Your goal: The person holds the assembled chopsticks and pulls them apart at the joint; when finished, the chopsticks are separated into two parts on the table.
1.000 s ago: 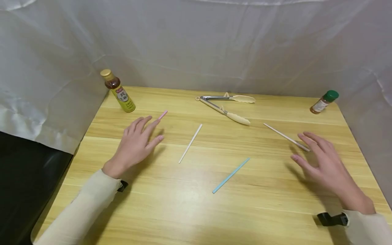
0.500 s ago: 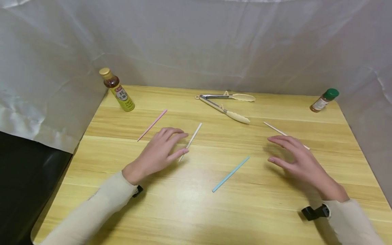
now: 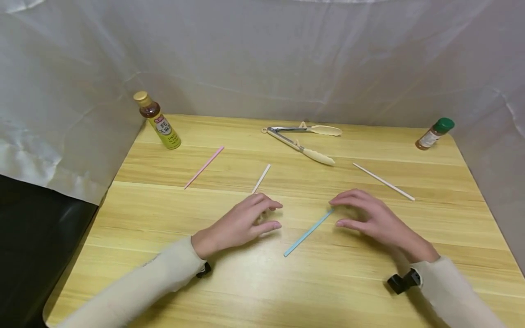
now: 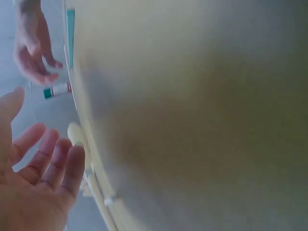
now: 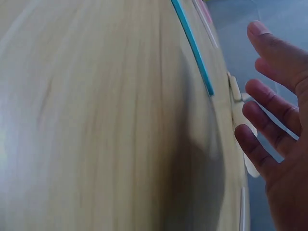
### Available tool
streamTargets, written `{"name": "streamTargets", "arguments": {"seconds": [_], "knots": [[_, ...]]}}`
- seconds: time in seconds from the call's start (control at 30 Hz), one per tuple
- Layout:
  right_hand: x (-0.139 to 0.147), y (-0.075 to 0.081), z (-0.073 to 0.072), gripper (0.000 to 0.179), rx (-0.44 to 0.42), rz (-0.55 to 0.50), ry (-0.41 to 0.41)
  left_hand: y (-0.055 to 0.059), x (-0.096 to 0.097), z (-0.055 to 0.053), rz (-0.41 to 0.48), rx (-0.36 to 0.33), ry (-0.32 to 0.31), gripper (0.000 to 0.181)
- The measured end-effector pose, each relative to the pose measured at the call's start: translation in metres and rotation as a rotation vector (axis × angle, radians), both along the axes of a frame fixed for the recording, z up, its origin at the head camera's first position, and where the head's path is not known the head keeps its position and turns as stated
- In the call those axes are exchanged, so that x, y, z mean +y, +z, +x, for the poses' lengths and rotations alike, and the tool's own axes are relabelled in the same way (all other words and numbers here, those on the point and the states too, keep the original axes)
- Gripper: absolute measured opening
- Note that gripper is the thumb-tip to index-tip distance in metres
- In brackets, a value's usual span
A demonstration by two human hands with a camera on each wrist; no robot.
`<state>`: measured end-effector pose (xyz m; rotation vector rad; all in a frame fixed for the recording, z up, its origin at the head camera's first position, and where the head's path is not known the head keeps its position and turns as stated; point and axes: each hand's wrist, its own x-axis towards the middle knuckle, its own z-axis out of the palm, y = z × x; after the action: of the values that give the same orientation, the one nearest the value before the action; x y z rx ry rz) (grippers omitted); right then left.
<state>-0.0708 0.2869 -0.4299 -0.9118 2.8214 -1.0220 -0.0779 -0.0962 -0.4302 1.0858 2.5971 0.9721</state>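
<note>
My left hand (image 3: 242, 225) hovers over the table with fingers loosely bent and nothing in them. It hides the lower end of a white chopstick (image 3: 261, 178). Right of it lies a blue chopstick (image 3: 308, 233), slanting between my two hands. My right hand (image 3: 371, 214) is at the far tip of the blue chopstick, its fingertips overlapping that end in the head view. No object shows in its grasp; in the right wrist view the fingers (image 5: 269, 115) are spread apart. A pink chopstick (image 3: 203, 167) lies at the left, and another white chopstick (image 3: 383, 181) at the right.
Tongs (image 3: 301, 143) with cream tips lie spread at the back middle of the wooden table (image 3: 262, 291). A sauce bottle (image 3: 162, 127) with a gold cap stands at the back left, a green-capped spice jar (image 3: 434, 134) at the back right. Grey cloth (image 3: 262, 59) hangs behind.
Both hands have moved inward toward the blue chopstick: the left from the pink chopstick past the white one, the right from the right-hand white chopstick. The things on the table have stayed put.
</note>
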Motion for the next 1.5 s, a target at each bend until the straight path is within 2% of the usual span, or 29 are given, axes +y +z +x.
{"name": "streamTargets", "arguments": {"seconds": [0.13,0.23,0.47,0.67,0.9,1.13,1.3,1.5], "knots": [[-0.010,-0.004,-0.003,0.042,-0.068,-0.008,0.051,-0.001,0.012,0.006,-0.023,-0.095,-0.036,0.049],[-0.016,-0.007,-0.006,0.038,-0.114,-0.005,0.087,-0.002,0.022,0.010,-0.046,-0.134,-0.076,0.050],[-0.030,-0.013,-0.011,0.027,-0.097,0.016,0.179,-0.001,0.040,0.015,-0.075,-0.146,-0.168,0.040],[-0.035,-0.014,-0.012,0.018,-0.138,0.053,0.192,-0.004,0.049,0.014,-0.110,-0.131,-0.200,0.030],[-0.038,-0.011,-0.011,0.016,-0.172,0.050,0.192,-0.001,0.049,0.011,-0.133,-0.141,-0.179,0.024],[-0.038,-0.007,-0.006,0.004,-0.170,-0.018,0.180,0.005,0.045,0.009,-0.112,-0.181,-0.118,0.022],[-0.040,-0.003,0.001,0.003,-0.161,-0.066,0.165,0.007,0.043,0.007,-0.098,-0.152,-0.092,0.022],[-0.045,0.000,0.010,0.003,-0.201,-0.118,0.077,0.011,0.040,0.002,-0.048,-0.092,-0.032,0.021]]}}
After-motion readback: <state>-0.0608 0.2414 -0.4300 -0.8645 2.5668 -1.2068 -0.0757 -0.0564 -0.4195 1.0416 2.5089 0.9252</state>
